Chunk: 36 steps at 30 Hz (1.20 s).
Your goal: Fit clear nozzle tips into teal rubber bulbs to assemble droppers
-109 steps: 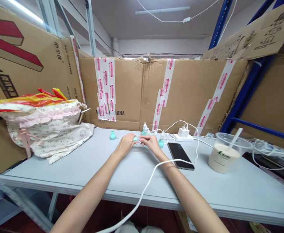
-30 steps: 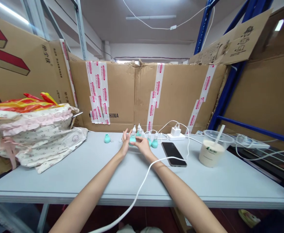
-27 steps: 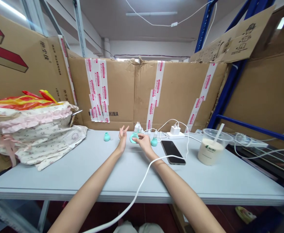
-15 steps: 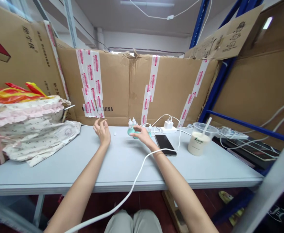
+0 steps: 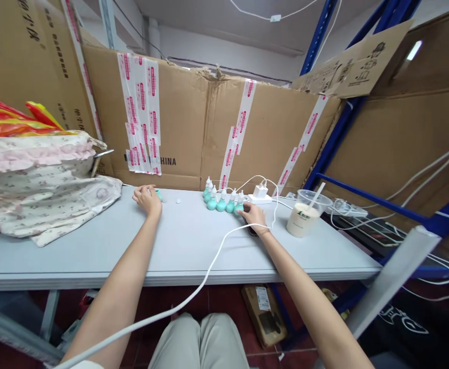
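Observation:
My left hand (image 5: 146, 197) lies on the grey table (image 5: 186, 246) at the back left, fingers curled round a small teal bulb (image 5: 158, 193) that shows at its fingertips. A tiny white cap (image 5: 177, 201) lies just to its right. Several teal bulb bottles with white nozzles (image 5: 221, 202) stand in a slanting row near the cardboard wall. My right hand (image 5: 252, 214) rests at the right end of that row with its fingers loosely spread beside the last bottle (image 5: 239, 207). It covers most of a dark phone (image 5: 252, 231).
A floral cloth bag (image 5: 43, 184) fills the table's left end. Behind the bottles sits a white charger (image 5: 261, 191) with cables. A plastic drink cup with a straw (image 5: 304, 218) stands at the right. A white cable (image 5: 209, 261) crosses my right forearm. Cardboard walls (image 5: 193, 128) and a blue rack (image 5: 324, 154) enclose the table.
My right hand set its teal bottle at the right end of the row and let go. My left hand moved left and closed on the lone teal bulb. The camera tilted down.

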{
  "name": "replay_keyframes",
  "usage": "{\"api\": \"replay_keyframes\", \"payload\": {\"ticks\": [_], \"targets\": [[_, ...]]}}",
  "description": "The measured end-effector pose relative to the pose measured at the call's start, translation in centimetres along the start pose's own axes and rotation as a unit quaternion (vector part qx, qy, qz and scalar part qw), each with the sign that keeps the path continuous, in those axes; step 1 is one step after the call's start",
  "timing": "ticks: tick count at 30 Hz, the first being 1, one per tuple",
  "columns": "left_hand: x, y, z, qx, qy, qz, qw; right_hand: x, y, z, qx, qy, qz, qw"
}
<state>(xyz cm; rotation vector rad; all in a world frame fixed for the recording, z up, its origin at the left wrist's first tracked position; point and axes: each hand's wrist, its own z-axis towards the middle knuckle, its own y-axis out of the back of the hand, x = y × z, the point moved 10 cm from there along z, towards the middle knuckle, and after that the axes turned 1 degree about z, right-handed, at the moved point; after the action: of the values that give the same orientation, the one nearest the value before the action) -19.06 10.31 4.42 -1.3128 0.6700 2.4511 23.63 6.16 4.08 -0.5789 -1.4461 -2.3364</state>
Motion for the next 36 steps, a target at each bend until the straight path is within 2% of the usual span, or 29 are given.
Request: {"api": "replay_keyframes", "payload": {"ticks": [2, 5, 13, 17, 22, 25, 28, 31, 34, 36], "targets": [[0.3, 0.1, 0.1, 0.005, 0.015, 0.012, 1.0, 0.1, 0.1, -0.1, -0.009, -0.022, -0.072, 0.997], [0.6, -0.2, 0.3, 0.022, 0.032, 0.023, 0.999, 0.0, 0.2, -0.3, -0.01, -0.037, -0.116, 0.992], [0.9, -1.3, 0.2, 0.074, 0.045, 0.02, 0.996, -0.2, -0.3, -0.1, 0.021, -0.027, -0.154, 0.988], [1.5, -1.4, 0.2, 0.08, 0.066, 0.036, 0.994, 0.0, -0.7, 0.0, 0.05, -0.013, -0.153, 0.987], [1.8, -1.8, 0.1, 0.107, 0.078, 0.048, 0.99, 0.4, -1.2, -0.3, 0.046, 0.008, -0.174, 0.984], [2.1, -2.1, -0.1, 0.125, 0.093, 0.057, 0.986, -0.2, -1.5, -0.5, 0.042, -0.009, -0.146, 0.988], [2.7, -2.5, -0.1, 0.148, 0.108, 0.069, 0.981, -0.9, -1.0, -0.5, 0.026, -0.035, -0.091, 0.995], [3.3, -3.1, -0.1, 0.166, 0.115, 0.077, 0.976, -0.9, 0.6, -0.6, -0.018, -0.045, -0.048, 0.998], [3.7, -3.4, 0.1, 0.172, 0.113, 0.08, 0.975, 0.2, 2.5, -2.0, -0.077, -0.032, -0.036, 0.996], [3.8, -3.6, 0.1, 0.175, 0.109, 0.081, 0.975, 1.8, 2.9, -3.6, -0.099, 0.007, -0.034, 0.995]]}}
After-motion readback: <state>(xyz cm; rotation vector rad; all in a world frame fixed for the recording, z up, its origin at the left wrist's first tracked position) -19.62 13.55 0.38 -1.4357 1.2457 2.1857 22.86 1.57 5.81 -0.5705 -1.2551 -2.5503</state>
